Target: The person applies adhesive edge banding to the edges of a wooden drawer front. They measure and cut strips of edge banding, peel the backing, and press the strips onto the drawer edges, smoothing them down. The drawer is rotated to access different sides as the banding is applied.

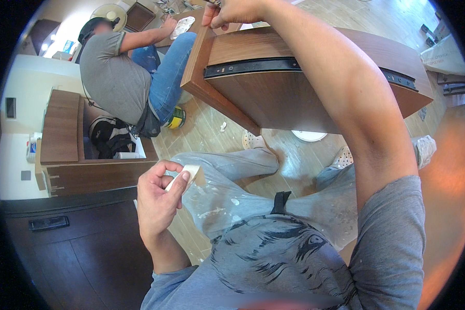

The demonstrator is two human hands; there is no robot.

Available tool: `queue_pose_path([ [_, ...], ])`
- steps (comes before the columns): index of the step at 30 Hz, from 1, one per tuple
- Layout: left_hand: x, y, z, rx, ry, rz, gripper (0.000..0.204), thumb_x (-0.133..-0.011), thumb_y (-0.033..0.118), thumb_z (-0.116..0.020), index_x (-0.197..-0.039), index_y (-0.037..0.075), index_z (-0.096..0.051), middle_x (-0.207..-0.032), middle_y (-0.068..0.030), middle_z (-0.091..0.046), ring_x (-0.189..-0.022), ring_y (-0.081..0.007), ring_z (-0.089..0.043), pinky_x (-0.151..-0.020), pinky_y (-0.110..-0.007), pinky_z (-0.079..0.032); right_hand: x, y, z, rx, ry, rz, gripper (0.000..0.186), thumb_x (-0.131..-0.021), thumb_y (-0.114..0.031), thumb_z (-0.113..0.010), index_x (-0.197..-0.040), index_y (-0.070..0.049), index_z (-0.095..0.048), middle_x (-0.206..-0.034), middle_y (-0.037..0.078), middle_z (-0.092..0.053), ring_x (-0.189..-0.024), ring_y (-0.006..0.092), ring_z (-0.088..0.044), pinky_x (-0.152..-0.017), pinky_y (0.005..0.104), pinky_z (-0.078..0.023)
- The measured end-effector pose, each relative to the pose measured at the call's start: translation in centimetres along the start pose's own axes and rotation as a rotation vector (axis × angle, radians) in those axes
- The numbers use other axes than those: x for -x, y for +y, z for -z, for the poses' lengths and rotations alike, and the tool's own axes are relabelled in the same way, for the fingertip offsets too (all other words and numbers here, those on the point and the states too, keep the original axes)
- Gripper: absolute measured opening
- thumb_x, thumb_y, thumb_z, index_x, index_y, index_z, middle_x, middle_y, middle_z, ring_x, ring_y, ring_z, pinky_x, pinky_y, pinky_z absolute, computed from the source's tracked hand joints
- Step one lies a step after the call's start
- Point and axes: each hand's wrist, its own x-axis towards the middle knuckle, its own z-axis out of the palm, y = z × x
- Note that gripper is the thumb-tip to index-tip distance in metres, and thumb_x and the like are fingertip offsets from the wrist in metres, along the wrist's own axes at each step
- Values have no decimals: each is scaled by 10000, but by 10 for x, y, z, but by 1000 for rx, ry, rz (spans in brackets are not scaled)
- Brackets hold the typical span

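Note:
My left hand (pixel 159 194) is at lower middle left, its thumb and fingers closed on a small pale cream-and-tan piece (pixel 191 174). My right hand (pixel 218 13) reaches up to the far corner of a wooden drawer-like panel (pixel 310 103), its fingers curled at the edge around something dark, mostly cut off by the top of the view. A black metal slide rail (pixel 248 65) runs along the panel's side, partly behind my right forearm.
A co-worker (pixel 113 77) in grey shirt and jeans sits at upper left, near a small tin (pixel 176 118). Behind are a wooden cabinet (pixel 62 126) with dark bags (pixel 108 135), a dark door-like surface (pixel 62 248), and a round white object (pixel 309 135) on the tiled floor (pixel 217 139).

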Motion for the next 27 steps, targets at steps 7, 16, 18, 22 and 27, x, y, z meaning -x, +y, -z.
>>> queue_pose_path([
  [7, -2, -2, 0, -42, -9, -30, 138, -992, 126, -734, -1012, -4, -691, -583, 31, -619, -462, -15, -487, -445, -217, -328, 0, -18, -10, 320, 148, -16, 296, -736, -198, -792, -883, 57, -766, -843, 264, -756, -802, 364, -767, -737, 452, -609],
  [16, 0, 2, -2, -27, -13, -20, 142, -990, 121, -739, -1008, -9, -683, -593, 30, -625, -467, -14, -484, -446, -215, -328, -17, 10, -16, 386, 181, -55, 310, -802, -241, -734, -890, 53, -778, -861, 310, -743, -835, 377, -772, -784, 433, -611],
  [18, 0, 2, -2, -40, -7, -16, 142, -991, 120, -739, -1007, -9, -682, -592, 29, -625, -467, -13, -483, -446, -214, -328, -18, 18, -3, 516, -110, 52, 291, -827, -225, -710, -885, 50, -783, -816, 287, -745, -780, 324, -777, -761, 410, -615],
  [22, 1, 2, -2, -18, -5, -19, 142, -990, 121, -742, -1009, -8, -685, -597, 26, -630, -467, -15, -483, -449, -214, -329, -12, 23, -6, -116, 100, -287, 186, -806, -203, -730, -848, -36, -799, -725, 162, -736, -678, 237, -731, -699, 392, -594],
  [27, 3, 7, 2, -38, 9, -30, 133, -987, 111, -745, -1011, -6, -686, -594, 29, -624, -464, -16, -480, -451, -214, -330, -7, 18, -1, 120, 104, -51, 176, -749, -216, -796, -840, -66, -807, -737, 120, -749, -700, 233, -704, -705, 381, -563],
])
